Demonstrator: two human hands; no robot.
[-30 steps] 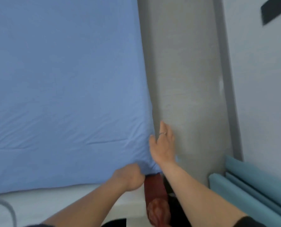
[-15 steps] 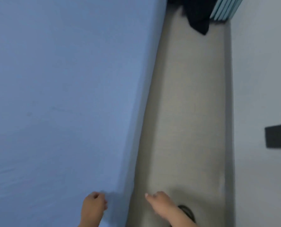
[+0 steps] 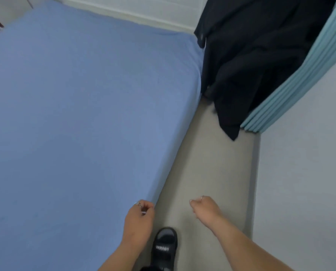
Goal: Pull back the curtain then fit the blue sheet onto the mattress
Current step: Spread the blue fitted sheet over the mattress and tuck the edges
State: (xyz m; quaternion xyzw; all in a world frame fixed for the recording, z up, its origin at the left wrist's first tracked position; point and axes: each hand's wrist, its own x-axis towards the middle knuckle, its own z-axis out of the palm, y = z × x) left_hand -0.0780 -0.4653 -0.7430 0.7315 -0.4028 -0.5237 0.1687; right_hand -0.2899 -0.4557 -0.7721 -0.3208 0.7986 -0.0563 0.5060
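While the left hand [image 3: 138, 222] pinches the blue sheet [image 3: 81, 118] at its near side edge, the right hand [image 3: 205, 209] hangs loosely curled and empty over the floor [image 3: 208, 165] beside it. From that edge the sheet runs lengthwise away, smooth over the mattress, to the far corner beside the bunched dark curtain [image 3: 251, 55].

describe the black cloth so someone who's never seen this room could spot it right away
Start at the bed with the blue sheet and follow its right edge to the far corner. The black cloth hangs there, its pointed tip over the grey floor. It is the only dark fabric, wedged between the sheet and the pleated pale teal curtain.
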